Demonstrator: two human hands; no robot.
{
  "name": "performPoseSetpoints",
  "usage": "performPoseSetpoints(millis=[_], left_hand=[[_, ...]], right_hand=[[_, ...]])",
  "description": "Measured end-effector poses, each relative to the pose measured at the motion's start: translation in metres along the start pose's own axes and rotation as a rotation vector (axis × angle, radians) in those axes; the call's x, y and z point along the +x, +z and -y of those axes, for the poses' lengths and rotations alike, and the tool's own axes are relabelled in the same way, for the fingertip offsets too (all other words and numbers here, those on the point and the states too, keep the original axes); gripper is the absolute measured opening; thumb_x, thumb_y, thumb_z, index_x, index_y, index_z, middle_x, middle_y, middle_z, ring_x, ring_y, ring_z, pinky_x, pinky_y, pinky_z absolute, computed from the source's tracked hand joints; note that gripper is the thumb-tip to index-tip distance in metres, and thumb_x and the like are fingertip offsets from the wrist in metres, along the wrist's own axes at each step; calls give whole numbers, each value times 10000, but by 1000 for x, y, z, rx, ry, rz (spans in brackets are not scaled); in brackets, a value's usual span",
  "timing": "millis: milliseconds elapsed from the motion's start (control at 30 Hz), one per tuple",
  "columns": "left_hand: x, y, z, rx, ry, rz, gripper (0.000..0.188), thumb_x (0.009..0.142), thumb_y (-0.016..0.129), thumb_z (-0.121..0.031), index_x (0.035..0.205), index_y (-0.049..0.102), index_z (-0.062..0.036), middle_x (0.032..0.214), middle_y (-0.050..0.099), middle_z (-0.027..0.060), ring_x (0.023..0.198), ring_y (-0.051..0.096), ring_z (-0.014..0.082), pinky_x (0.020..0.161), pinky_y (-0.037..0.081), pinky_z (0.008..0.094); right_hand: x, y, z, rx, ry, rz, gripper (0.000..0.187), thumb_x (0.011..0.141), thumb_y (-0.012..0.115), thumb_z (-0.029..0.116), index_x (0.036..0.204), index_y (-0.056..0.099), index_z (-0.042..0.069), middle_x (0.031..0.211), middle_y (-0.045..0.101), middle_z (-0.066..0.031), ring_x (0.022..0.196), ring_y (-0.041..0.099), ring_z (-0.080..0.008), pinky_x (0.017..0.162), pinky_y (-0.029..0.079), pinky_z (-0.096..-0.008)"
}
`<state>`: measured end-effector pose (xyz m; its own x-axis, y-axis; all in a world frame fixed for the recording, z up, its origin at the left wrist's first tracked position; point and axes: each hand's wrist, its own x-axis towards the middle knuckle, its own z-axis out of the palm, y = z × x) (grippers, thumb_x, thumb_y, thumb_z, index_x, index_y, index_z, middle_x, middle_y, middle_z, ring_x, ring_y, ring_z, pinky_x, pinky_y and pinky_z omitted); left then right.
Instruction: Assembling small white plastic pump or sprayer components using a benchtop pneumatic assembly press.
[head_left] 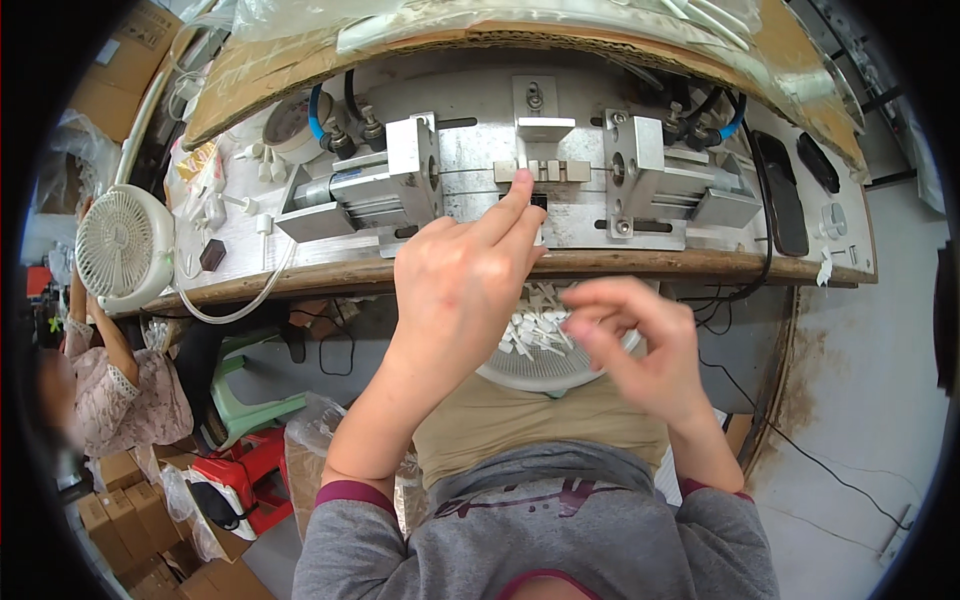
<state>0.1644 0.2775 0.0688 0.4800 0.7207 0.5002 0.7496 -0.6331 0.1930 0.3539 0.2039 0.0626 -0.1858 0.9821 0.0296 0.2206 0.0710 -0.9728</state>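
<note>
My left hand reaches over the bench edge to a small notched metal block between two clamp units. Its index finger is stretched out, the tip touching the block beside a narrow white piece. A small dark part shows by its other fingers, partly hidden. My right hand hovers over the right side of a round white basket on my lap, fingers curved and apart, nothing visible between them. Small white plastic pieces fill the basket.
Metal cylinder units stand left and right of the block, with hoses. A cardboard sheet overhangs the bench. A white fan stands left; a black phone lies right. Another person sits at left.
</note>
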Motion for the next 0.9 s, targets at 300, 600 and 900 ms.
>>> performPoseSetpoints(millis=[300, 600, 900], left_hand=[[2, -8, -2, -27, 1, 53, 356, 706, 827, -180, 1034, 728, -85, 1205, 705, 55, 661, 656, 234, 628, 535, 315], [-77, 32, -117, -1186, 105, 480, 421, 830, 769, -395, 1015, 677, -28, 1044, 671, 112, 950, 650, 291, 818, 537, 365], [-60, 32, -139, -1379, -232, 1328, 644, 716, 848, -544, 993, 644, 1, 994, 665, 149, 877, 657, 224, 727, 537, 331]], right_hand=[[-45, 72, -9, -136, -325, 762, 272, 914, 655, 252, 1074, 608, 38, 920, 697, -141, 805, 695, -341, 695, 555, -429], [-73, 107, 19, -266, -434, 1035, 222, 905, 555, 90, 1103, 579, -8, 820, 622, -178, 780, 652, -311, 708, 521, -432], [-112, 102, 4, -331, -698, 779, 233, 871, 547, 65, 1045, 553, -88, 803, 620, -180, 717, 656, -275, 640, 532, -369]])
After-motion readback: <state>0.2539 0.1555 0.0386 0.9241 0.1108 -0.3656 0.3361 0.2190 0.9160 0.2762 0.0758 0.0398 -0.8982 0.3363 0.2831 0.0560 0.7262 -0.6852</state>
